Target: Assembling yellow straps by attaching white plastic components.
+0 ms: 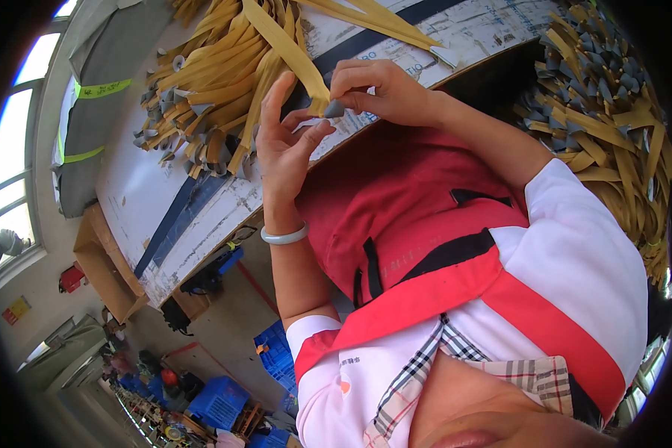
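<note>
A yellow fabric strap (287, 51) runs down from the table's far side to my two hands, its end capped by a small grey tip (334, 110). My right hand (381, 91) pinches the strap just above that tip, its fingers bent. My left hand (285, 142), with a pale bangle on the wrist, has its thumb and a bent finger at the strap's lower end beside the tip. Its forefinger points up, away from the strap. Exactly how the left fingertips meet the fabric is partly hidden.
A heap of similar grey-tipped straps (209, 97) covers the white worktable (134, 194), whose edge runs before me. Another big pile (605, 112) lies at right. A strap with a white end (444, 56) rests at the back. Cardboard box (104, 261) and blue crates (220, 403) stand left.
</note>
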`<state>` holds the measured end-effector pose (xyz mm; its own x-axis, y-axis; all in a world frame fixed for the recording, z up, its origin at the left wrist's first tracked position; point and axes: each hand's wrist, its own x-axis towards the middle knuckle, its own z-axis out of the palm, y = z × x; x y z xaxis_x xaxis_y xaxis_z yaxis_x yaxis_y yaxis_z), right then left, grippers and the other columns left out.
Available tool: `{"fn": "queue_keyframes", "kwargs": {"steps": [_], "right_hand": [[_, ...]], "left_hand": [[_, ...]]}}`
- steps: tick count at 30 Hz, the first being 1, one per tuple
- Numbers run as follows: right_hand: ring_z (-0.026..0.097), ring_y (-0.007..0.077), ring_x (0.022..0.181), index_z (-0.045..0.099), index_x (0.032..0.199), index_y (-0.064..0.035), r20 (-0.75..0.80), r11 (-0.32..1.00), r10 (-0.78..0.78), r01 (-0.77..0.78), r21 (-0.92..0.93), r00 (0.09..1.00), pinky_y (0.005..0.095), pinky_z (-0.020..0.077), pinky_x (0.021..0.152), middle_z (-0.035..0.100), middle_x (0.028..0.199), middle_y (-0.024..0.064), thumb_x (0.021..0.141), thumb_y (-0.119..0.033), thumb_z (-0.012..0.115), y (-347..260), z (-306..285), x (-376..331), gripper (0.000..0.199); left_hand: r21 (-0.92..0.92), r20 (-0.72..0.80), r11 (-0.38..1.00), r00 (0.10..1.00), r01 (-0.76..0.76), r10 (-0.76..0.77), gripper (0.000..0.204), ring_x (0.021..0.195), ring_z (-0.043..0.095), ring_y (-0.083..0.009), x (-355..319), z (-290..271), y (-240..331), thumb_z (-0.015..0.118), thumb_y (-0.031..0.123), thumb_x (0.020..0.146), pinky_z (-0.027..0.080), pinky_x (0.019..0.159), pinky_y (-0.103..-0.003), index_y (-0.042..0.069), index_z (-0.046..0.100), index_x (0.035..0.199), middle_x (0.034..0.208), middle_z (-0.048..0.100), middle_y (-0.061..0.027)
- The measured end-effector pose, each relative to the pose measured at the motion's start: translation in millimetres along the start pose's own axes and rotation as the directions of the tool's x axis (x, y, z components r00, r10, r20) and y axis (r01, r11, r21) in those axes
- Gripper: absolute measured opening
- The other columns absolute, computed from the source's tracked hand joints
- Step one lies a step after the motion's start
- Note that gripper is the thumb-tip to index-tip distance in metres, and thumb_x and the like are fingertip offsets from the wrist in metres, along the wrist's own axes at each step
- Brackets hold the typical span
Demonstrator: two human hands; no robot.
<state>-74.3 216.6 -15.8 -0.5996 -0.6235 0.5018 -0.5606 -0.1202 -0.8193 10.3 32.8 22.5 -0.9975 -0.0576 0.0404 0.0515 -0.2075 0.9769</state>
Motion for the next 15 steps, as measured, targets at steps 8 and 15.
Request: {"fn": "queue_keyframes", "kwargs": {"steps": [8, 15], "right_hand": [[0.058, 0.0072, 0.065, 0.064, 0.089, -0.0026, 0.024, 0.761, 0.536, -0.496, 0.419, 0.844, 0.0225, 0.0498, 0.06, 0.062, 0.079, 0.0006, 0.097, -0.018, 0.062, -11, 2, -9, 0.018], [0.056, 0.0045, 0.061, 0.063, 0.089, -0.0061, 0.057, 0.678, 0.591, -0.534, 0.505, 0.805, 0.0189, 0.0466, 0.057, 0.058, 0.075, -0.0028, 0.093, -0.021, 0.07, -9, 8, -25, 0.017]], "left_hand": [[0.221, 0.011, 0.969, 0.994, -0.112, 0.113, 0.013, 0.074, 0.062, -0.0121, -7, -7, -27, 0.064, -0.013, 0.084, 0.05, 0.068, -0.024, -0.002, 0.062, 0.091, 0.083, 0.064, -0.0036], [0.591, 0.05, 0.741, 0.931, -0.319, 0.362, 0.016, 0.07, 0.059, -0.0171, -25, 5, -32, 0.064, -0.012, 0.083, 0.049, 0.064, -0.028, 0.001, 0.057, 0.086, 0.082, 0.06, -0.009]]}}
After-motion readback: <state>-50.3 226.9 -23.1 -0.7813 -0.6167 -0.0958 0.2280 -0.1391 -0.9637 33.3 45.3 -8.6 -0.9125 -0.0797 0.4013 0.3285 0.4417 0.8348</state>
